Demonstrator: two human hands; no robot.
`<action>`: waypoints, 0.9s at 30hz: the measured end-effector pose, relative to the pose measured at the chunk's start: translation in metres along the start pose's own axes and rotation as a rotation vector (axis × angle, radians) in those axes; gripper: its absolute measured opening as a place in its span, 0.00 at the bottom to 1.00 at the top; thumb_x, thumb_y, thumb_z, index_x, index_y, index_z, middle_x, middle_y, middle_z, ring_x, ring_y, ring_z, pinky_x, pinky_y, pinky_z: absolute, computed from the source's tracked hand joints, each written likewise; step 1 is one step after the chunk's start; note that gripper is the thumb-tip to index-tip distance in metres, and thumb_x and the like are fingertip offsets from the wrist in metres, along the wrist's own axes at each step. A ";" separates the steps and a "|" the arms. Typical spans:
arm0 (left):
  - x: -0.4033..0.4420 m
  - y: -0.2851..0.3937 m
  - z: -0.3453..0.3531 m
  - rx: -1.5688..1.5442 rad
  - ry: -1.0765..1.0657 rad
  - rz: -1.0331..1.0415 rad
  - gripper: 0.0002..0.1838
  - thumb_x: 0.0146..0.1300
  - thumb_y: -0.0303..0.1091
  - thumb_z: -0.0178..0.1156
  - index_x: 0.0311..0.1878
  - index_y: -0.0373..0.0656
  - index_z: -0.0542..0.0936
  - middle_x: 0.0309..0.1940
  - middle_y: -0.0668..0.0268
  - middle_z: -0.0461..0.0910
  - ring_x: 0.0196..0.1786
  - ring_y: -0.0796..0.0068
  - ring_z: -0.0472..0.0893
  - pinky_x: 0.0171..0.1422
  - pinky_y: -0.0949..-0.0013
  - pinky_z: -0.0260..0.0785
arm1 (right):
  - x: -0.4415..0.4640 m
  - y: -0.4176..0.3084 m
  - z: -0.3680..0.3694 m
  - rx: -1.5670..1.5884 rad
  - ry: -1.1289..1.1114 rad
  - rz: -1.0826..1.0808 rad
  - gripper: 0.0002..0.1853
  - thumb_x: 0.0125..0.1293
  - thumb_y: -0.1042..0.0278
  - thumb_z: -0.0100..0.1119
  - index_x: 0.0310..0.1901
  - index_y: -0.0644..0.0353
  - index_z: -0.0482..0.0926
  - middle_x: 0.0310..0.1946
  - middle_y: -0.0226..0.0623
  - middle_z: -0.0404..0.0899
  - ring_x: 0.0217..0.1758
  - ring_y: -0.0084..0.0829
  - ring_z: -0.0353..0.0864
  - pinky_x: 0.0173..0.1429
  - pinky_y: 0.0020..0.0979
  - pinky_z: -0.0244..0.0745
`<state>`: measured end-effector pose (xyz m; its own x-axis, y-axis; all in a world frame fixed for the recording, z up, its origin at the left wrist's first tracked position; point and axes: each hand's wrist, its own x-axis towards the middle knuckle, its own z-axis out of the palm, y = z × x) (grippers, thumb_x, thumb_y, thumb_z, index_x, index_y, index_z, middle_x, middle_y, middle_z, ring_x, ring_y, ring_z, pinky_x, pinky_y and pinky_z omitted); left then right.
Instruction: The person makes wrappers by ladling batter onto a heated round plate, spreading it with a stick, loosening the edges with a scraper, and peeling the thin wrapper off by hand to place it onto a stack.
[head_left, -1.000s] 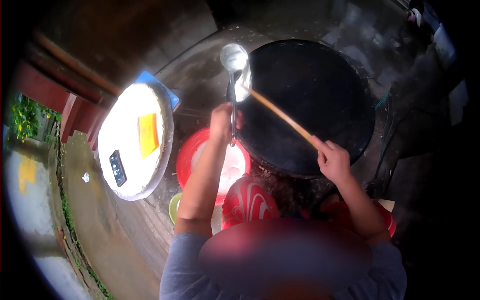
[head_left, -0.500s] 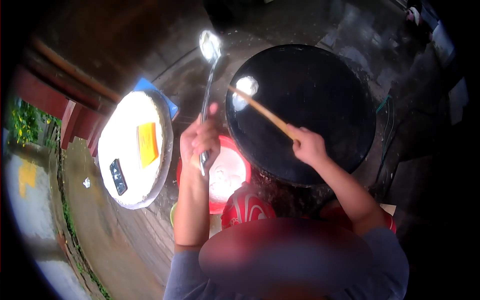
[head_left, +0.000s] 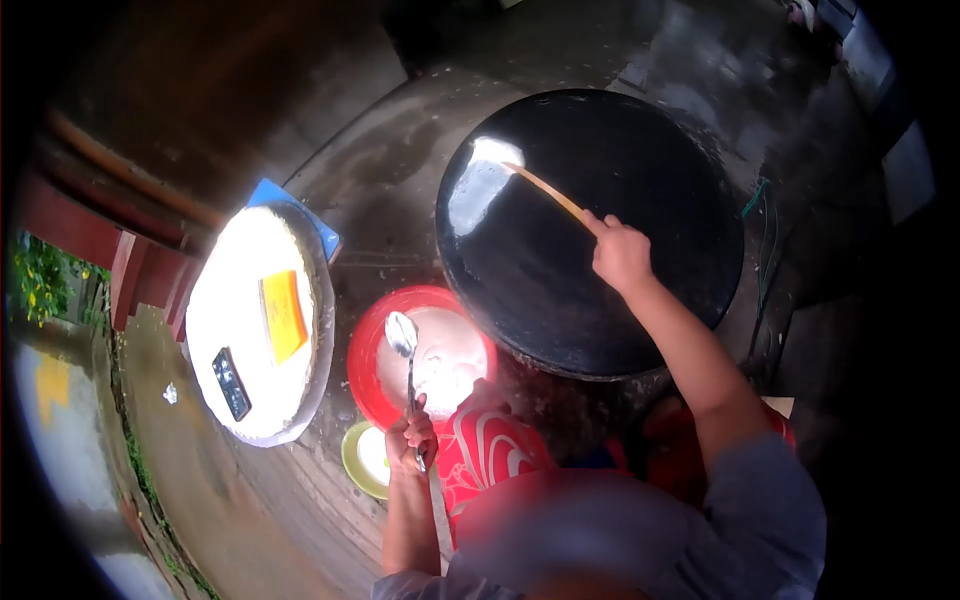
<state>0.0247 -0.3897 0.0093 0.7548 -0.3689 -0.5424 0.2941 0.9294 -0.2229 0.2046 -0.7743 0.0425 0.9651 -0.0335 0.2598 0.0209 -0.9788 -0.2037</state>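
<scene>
My left hand (head_left: 412,437) is closed around the handle of a metal ladle (head_left: 402,335), whose bowl is over a red basin (head_left: 372,338) of pale, thick batter (head_left: 455,350). My right hand (head_left: 622,255) grips a thin wooden spreader (head_left: 552,190). Its far tip touches a white streak of batter (head_left: 484,182) on the left part of a large round black griddle (head_left: 610,240). The streak is brighter at its top end and thinner, more see-through, lower down.
Left of the basin stands a round white-topped surface (head_left: 235,300) carrying a yellow packet (head_left: 285,316) and a dark phone-like object (head_left: 231,383). Something blue (head_left: 290,207) shows behind it. A green-rimmed bowl (head_left: 351,455) is near my left hand. A thin green cord (head_left: 765,240) lies right of the griddle.
My left hand has come down with the ladle, from high beside the griddle to over the basin. The spreader has moved slightly right, and the batter is now drawn into a longer, broader streak.
</scene>
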 end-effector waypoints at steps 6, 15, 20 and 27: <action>0.000 0.006 -0.029 -0.203 -0.045 -0.040 0.19 0.65 0.27 0.38 0.53 0.21 0.66 0.24 0.64 0.66 0.21 0.77 0.64 0.23 0.74 0.59 | -0.019 -0.022 0.003 0.169 -0.088 -0.039 0.24 0.48 0.72 0.57 0.52 0.47 0.77 0.35 0.38 0.75 0.36 0.39 0.78 0.41 0.38 0.75; 0.007 0.012 -0.036 -0.097 -0.054 -0.003 0.19 0.63 0.25 0.39 0.53 0.21 0.66 0.25 0.63 0.65 0.21 0.76 0.62 0.23 0.75 0.58 | -0.004 -0.043 0.000 0.163 -0.084 -0.029 0.26 0.49 0.70 0.57 0.55 0.50 0.73 0.36 0.38 0.75 0.38 0.41 0.79 0.42 0.39 0.75; 0.006 0.014 -0.033 -0.115 -0.048 -0.036 0.19 0.63 0.25 0.38 0.53 0.21 0.66 0.25 0.64 0.64 0.21 0.76 0.62 0.23 0.74 0.58 | 0.036 0.015 0.016 0.089 0.040 0.181 0.25 0.50 0.71 0.57 0.54 0.50 0.74 0.36 0.39 0.77 0.39 0.39 0.79 0.40 0.37 0.75; 0.008 0.018 -0.042 -0.101 -0.067 -0.069 0.19 0.63 0.24 0.38 0.53 0.21 0.66 0.25 0.64 0.66 0.21 0.76 0.63 0.23 0.75 0.58 | 0.022 0.020 0.018 -0.077 -0.001 0.167 0.25 0.50 0.71 0.55 0.55 0.46 0.74 0.34 0.37 0.75 0.34 0.41 0.78 0.36 0.40 0.74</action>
<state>0.0117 -0.3759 -0.0330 0.7736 -0.4272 -0.4681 0.2887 0.8951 -0.3397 0.2308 -0.7912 0.0270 0.9537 -0.1963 0.2280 -0.1592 -0.9723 -0.1713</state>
